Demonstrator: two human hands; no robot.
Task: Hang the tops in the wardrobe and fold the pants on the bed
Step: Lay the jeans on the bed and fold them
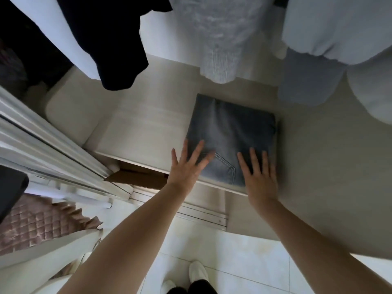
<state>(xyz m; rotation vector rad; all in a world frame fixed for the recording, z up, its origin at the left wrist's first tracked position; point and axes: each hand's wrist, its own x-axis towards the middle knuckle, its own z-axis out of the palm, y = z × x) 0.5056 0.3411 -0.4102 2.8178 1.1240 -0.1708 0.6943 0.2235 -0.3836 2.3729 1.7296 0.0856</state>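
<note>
Jeans [231,136], folded square, lie on the wardrobe shelf [137,132] at centre frame. Both my hands rest flat on their near edge, left hand [186,166] and right hand [262,177], fingers straight and spread (tops [222,39] hang above).

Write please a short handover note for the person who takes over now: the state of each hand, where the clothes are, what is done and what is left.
Left hand: open, fingers spread, over the near left corner of the folded jeans; touch not certain because of blur.
Right hand: open, lying flat on the near right part of the jeans.
The jeans lie folded in a square on the wardrobe shelf, near its front edge.
Tops hang above: a dark top, a grey knit top, a light blue top.
Done: these tops hung, these jeans folded.
Left: take the hands away. Whether other clothes wait cannot be seen.
</note>
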